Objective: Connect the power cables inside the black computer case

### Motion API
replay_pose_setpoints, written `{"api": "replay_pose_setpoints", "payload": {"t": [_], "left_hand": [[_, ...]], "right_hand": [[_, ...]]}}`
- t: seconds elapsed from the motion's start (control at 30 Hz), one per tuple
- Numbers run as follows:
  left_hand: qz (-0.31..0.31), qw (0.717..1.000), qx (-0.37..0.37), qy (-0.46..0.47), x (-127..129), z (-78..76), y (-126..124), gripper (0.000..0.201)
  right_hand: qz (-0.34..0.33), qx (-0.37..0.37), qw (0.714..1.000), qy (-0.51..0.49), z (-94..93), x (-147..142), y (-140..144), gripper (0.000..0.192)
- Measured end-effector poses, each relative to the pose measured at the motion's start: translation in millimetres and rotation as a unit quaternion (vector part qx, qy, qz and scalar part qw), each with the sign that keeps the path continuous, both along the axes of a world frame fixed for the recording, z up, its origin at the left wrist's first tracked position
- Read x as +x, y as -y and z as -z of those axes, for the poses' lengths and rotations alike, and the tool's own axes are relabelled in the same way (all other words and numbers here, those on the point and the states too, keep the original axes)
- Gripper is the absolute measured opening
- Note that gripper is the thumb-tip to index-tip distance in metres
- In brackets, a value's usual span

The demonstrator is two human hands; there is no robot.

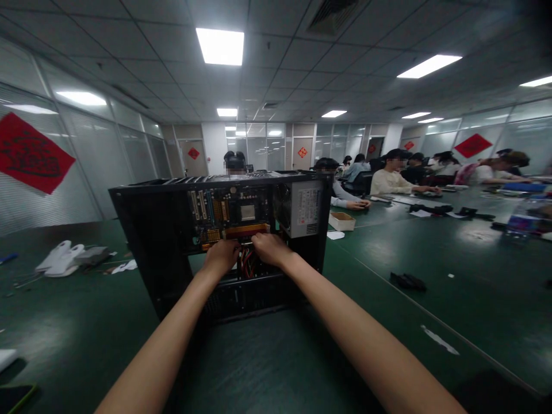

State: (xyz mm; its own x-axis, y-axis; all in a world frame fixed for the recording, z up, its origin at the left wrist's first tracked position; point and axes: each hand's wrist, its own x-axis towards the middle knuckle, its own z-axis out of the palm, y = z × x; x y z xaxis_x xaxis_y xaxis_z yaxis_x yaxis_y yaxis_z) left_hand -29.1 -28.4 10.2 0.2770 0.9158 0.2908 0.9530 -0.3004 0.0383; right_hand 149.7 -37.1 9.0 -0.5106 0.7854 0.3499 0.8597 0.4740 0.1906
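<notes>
In the head view, an open computer case [138, 247] stands on the green worktop [267, 368], its bare side facing the person, and both hands are in there! The left hand [222, 257] is at the lower edge of the circuit board [207, 210], fingers curled inward. The right hand [271, 250] comes in from the other side, fingertips bent down just beside the red and orange slots [245, 231]. The two hands are close, with only a narrow gap between them, and whatever those fingertips meet is hidden, so there's no telling whether either one is clamped on anything.

Right below, a bundle of coloured cables [247, 265] hangs between the wrists. Up in the case's top right corner sits the power supply [305, 210], pale label outward, and the board fills the space to its left.

Out on the worktop, a small open box [342, 221] is just beyond the case's right edge, with a black item [407, 281] farther right and nearer. White things [62, 257] lie toward the left edge, and a green-rimmed dark object [16, 398] pokes in at the near left corner. Across the worktop, a co-worker in a cream top [390, 181] sits with arms forward.
</notes>
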Motion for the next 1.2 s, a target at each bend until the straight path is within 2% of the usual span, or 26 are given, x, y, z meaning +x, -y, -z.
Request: {"api": "replay_pose_setpoints", "payload": {"t": [0.23,0.5,0.93,1.2], "left_hand": [[0.011,1.000,0.008,0.013,-2.1,2.2,-1.8,0.034],[-0.004,0.999,-0.013,0.029,0.3,0.9,2.8,0.043],[0.008,0.999,-0.028,0.026,1.5,2.2,1.5,0.040],[0.012,0.999,-0.024,0.023,1.1,3.8,0.2,0.040]], "right_hand": [[-0.002,0.025,0.999,0.025,-0.2,-2.0,2.8,0.026],[0.014,0.029,0.999,0.038,1.1,-3.6,0.3,0.026],[0.029,0.038,0.998,0.045,-0.5,-4.5,1.7,0.028],[0.030,0.017,0.999,0.037,0.0,-3.1,2.3,0.028]]}}
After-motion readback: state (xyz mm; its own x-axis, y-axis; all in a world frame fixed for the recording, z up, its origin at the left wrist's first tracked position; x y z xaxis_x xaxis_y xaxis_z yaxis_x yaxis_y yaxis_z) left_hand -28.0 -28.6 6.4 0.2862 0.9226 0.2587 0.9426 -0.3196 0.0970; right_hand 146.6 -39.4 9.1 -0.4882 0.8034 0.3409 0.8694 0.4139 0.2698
